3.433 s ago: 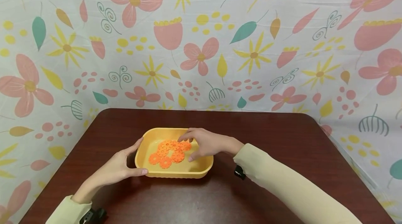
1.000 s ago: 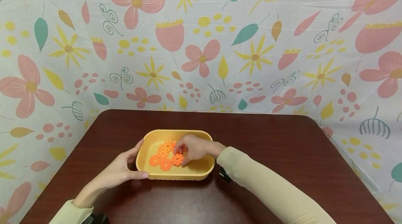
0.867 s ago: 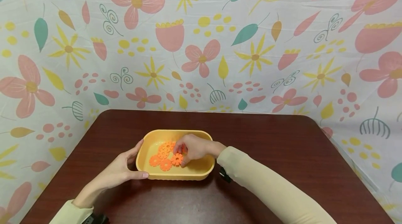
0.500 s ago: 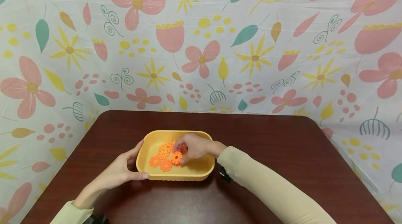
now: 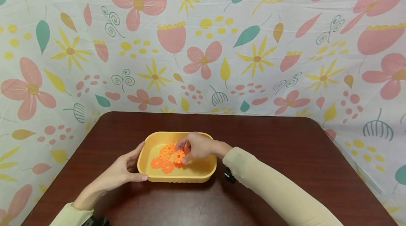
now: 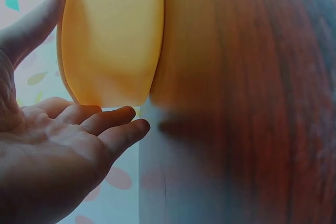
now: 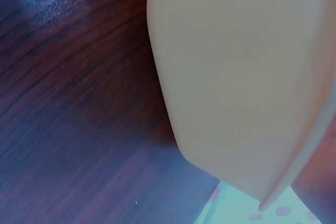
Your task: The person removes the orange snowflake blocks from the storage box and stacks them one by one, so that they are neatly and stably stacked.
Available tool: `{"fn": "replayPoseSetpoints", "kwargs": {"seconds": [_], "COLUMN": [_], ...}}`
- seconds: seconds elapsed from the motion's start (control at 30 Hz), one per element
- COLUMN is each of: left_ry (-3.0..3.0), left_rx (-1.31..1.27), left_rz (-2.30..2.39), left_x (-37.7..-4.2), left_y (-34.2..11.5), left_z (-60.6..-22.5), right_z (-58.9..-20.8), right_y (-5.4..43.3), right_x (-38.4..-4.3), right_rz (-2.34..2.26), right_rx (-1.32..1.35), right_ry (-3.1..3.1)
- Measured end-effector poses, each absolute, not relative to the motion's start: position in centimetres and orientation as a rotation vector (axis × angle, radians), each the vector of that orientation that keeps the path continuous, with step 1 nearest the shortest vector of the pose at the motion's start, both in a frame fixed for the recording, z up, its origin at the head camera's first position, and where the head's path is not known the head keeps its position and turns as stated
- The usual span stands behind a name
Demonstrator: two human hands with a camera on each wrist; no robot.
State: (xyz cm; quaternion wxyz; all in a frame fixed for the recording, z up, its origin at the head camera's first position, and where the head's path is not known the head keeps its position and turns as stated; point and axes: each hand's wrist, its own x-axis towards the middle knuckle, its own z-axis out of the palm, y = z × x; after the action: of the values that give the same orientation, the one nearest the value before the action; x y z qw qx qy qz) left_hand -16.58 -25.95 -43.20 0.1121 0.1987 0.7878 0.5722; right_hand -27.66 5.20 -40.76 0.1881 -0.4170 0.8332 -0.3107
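A yellow tray [image 5: 177, 179] with rounded corners stands on the table, several flower-shaped orange discs [image 5: 167, 167] lying in it. At its left end my left hand [image 5: 118, 170] holds it, thumb at the front rim and fingers against the end wall. The left wrist view shows these fingers at the tray's outer wall [image 6: 113, 35]. My right hand [image 5: 200, 145] reaches in from the right and pinches an orange flower-shaped disc [image 5: 179, 155] between thumb and fingers. Another orange edge shows just under that disc. In the right wrist view the hand is hidden; the tray's side [image 7: 236, 77] fills much of it.
The dark brown wooden table [image 5: 269, 148] extends around the tray on all sides. A white cloth [image 5: 203, 88] printed with flowers and leaves hangs behind its far edge. A dark wrist camera [image 5: 229, 175] sits below the right sleeve.
My right hand came down into the tray and took hold of an orange disc, then rose slightly with it. The left hand has stayed at the tray's left end.
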Motion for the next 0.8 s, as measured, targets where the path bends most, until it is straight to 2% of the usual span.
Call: {"fn": "replayPoseSetpoints", "kwargs": {"seconds": [0.33, 0.8], "left_ry": [2.298, 2.275], "left_rx": [0.541, 0.502], "left_rz": [1.675, 1.683], "left_x": [-16.7, -16.6], "left_y": [-25.9, -25.8], "left_z": [-43.1, -43.2], "right_z": [-39.2, -37.4], "right_y": [7.0, 10.9], "right_x": [-27.6, -27.8], "right_rz": [-0.963, -1.149], "right_rx": [-1.219, -1.149], "right_ry": [2.339, 2.353]}}
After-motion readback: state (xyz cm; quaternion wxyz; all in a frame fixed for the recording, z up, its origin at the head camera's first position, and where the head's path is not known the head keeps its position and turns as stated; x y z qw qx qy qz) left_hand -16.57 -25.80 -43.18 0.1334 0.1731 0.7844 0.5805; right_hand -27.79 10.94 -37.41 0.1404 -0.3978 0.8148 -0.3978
